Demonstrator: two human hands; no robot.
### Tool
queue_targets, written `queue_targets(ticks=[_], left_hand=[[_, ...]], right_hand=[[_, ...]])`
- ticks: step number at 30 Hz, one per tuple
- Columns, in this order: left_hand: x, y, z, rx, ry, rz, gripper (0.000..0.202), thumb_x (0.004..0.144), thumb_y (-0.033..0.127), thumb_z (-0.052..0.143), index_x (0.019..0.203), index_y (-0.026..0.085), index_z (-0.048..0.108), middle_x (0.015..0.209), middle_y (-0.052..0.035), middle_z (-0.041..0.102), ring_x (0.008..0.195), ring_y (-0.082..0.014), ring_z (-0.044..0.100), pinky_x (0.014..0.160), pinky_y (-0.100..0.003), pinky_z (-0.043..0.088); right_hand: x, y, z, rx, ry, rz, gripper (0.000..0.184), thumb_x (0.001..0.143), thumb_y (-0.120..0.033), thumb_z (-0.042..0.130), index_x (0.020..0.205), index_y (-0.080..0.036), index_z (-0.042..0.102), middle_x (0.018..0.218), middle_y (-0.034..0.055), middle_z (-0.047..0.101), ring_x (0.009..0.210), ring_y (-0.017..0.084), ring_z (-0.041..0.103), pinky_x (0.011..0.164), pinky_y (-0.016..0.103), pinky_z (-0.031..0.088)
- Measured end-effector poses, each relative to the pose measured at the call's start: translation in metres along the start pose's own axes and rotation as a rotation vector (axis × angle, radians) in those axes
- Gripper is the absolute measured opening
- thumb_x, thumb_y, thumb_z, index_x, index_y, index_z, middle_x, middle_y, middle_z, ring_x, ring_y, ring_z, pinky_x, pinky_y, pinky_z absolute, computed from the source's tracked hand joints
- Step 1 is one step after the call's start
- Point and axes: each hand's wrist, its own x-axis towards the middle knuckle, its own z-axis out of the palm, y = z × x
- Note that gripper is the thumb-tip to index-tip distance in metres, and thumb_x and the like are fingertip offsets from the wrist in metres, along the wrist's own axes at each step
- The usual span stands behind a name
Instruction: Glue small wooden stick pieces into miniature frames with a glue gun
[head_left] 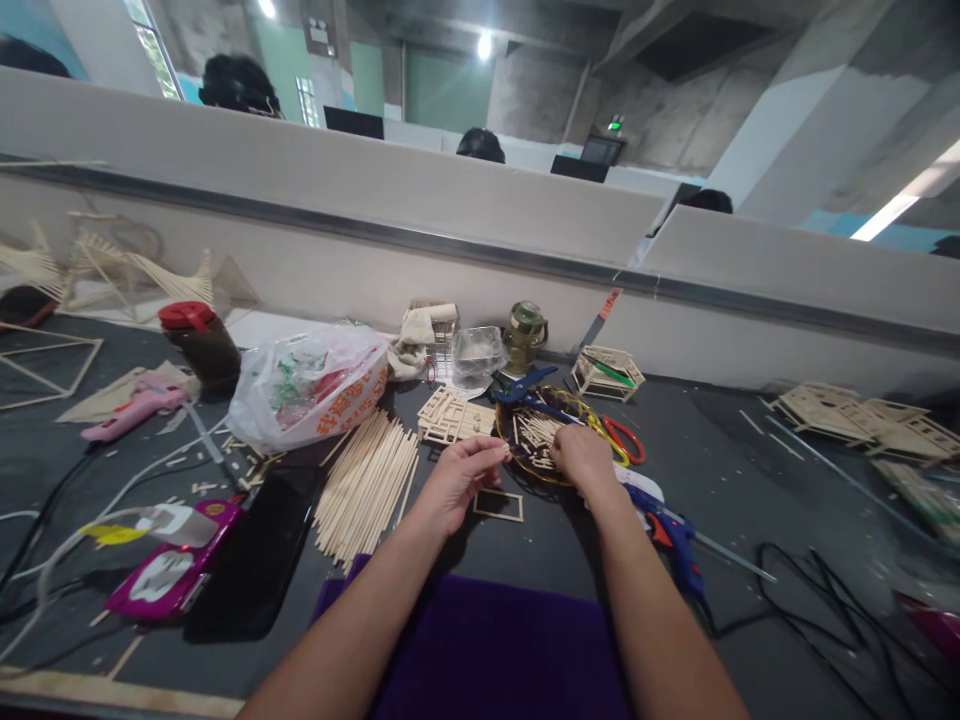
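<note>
My left hand (459,480) is curled in a pinch just above a small square frame of wooden sticks (499,505) lying on the dark table; whatever the fingertips hold is too small to make out. My right hand (581,458) is closed, knuckles up, reaching into a round yellow-rimmed dish (525,420) of short stick pieces; its fingertips are hidden. A fan of long wooden sticks (367,480) lies left of the left hand. A flat lattice of sticks (450,415) sits behind it.
A blue glue gun (675,540) and red-handled scissors (626,440) lie to the right, a plastic bag (307,385) and pink glue gun (131,410) to the left. A purple mat (487,640) covers the near edge. Stick models (862,415) and cables crowd the far right. Other people's heads show behind the partition.
</note>
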Motion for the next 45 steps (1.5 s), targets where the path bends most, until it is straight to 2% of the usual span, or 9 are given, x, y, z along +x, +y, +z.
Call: queue_targets(ticks=[7, 11, 14, 21, 27, 32, 36, 42, 45], left_hand=[[0.001, 0.002, -0.001, 0.0, 0.018, 0.0, 0.031, 0.057, 0.027, 0.084, 0.082, 0.014, 0.071, 0.076, -0.0037, 0.07, 0.054, -0.0067, 0.054, 0.06, -0.023, 0.045], [0.0, 0.002, 0.0, -0.002, 0.018, -0.005, 0.031, 0.057, 0.027, 0.084, 0.082, 0.015, 0.071, 0.077, -0.0035, 0.069, 0.056, -0.0067, 0.055, 0.06, -0.023, 0.045], [0.0, 0.002, 0.001, 0.002, 0.019, -0.005, 0.03, 0.058, 0.026, 0.084, 0.082, 0.015, 0.071, 0.076, -0.0032, 0.069, 0.055, -0.0065, 0.054, 0.06, -0.022, 0.045], [0.0, 0.003, -0.001, -0.008, 0.011, -0.004, 0.032, 0.057, 0.027, 0.084, 0.083, 0.015, 0.071, 0.077, -0.0039, 0.07, 0.055, -0.0069, 0.056, 0.06, -0.022, 0.045], [-0.001, 0.003, -0.001, -0.008, 0.013, 0.0, 0.031, 0.057, 0.027, 0.084, 0.083, 0.014, 0.071, 0.077, -0.0039, 0.07, 0.055, -0.0068, 0.056, 0.06, -0.022, 0.045], [0.0, 0.002, -0.001, -0.006, 0.002, 0.002, 0.029, 0.06, 0.026, 0.083, 0.084, 0.015, 0.071, 0.077, -0.0035, 0.07, 0.055, -0.0062, 0.055, 0.06, -0.021, 0.045], [0.0, 0.001, -0.002, -0.006, -0.009, 0.013, 0.027, 0.062, 0.025, 0.082, 0.083, 0.014, 0.071, 0.076, -0.0033, 0.069, 0.054, -0.0054, 0.054, 0.059, -0.021, 0.044], [0.0, 0.001, -0.002, -0.003, 0.005, 0.008, 0.029, 0.061, 0.025, 0.082, 0.084, 0.014, 0.071, 0.077, -0.0039, 0.069, 0.055, -0.006, 0.054, 0.06, -0.021, 0.044], [0.0, 0.002, -0.002, 0.006, -0.002, 0.012, 0.028, 0.061, 0.025, 0.082, 0.084, 0.014, 0.07, 0.077, -0.0038, 0.069, 0.054, -0.0059, 0.054, 0.059, -0.021, 0.044]], right_hand=[[-0.005, 0.026, -0.015, 0.041, 0.021, 0.054, 0.028, 0.087, -0.027, 0.045, 0.088, -0.02, 0.072, 0.095, 0.01, 0.071, 0.09, 0.022, 0.065, 0.065, 0.025, 0.041], [-0.004, 0.036, -0.017, 0.057, -0.02, 0.038, 0.022, 0.083, -0.024, 0.051, 0.086, -0.023, 0.072, 0.093, 0.0062, 0.072, 0.087, 0.019, 0.065, 0.063, 0.023, 0.039], [-0.003, 0.032, -0.014, 0.06, -0.055, 0.012, 0.019, 0.082, -0.023, 0.053, 0.082, -0.023, 0.072, 0.089, 0.0058, 0.072, 0.086, 0.019, 0.066, 0.062, 0.023, 0.039], [-0.002, 0.016, -0.007, 0.047, -0.069, 0.013, 0.021, 0.08, -0.021, 0.054, 0.085, -0.018, 0.074, 0.094, 0.0137, 0.072, 0.09, 0.024, 0.066, 0.066, 0.027, 0.042], [-0.001, 0.015, -0.007, 0.113, -0.07, -0.064, 0.021, 0.082, -0.025, 0.053, 0.079, -0.023, 0.074, 0.084, 0.0052, 0.073, 0.083, 0.018, 0.067, 0.063, 0.022, 0.039], [0.005, 0.014, -0.003, 0.143, -0.002, -0.071, 0.028, 0.085, -0.016, 0.048, 0.096, -0.023, 0.073, 0.1, 0.0073, 0.072, 0.096, 0.02, 0.064, 0.075, 0.025, 0.04], [0.008, 0.009, -0.002, 0.183, 0.003, -0.14, 0.031, 0.086, -0.017, 0.048, 0.103, -0.027, 0.072, 0.107, 0.0047, 0.07, 0.102, 0.017, 0.061, 0.082, 0.023, 0.039], [0.008, 0.01, -0.003, 0.212, -0.007, -0.158, 0.028, 0.079, -0.011, 0.049, 0.086, -0.023, 0.074, 0.095, 0.0046, 0.071, 0.093, 0.017, 0.062, 0.076, 0.023, 0.038], [0.008, 0.012, -0.005, 0.225, 0.009, -0.145, 0.027, 0.08, -0.012, 0.049, 0.089, -0.023, 0.073, 0.094, 0.0038, 0.071, 0.092, 0.016, 0.062, 0.074, 0.022, 0.038]])
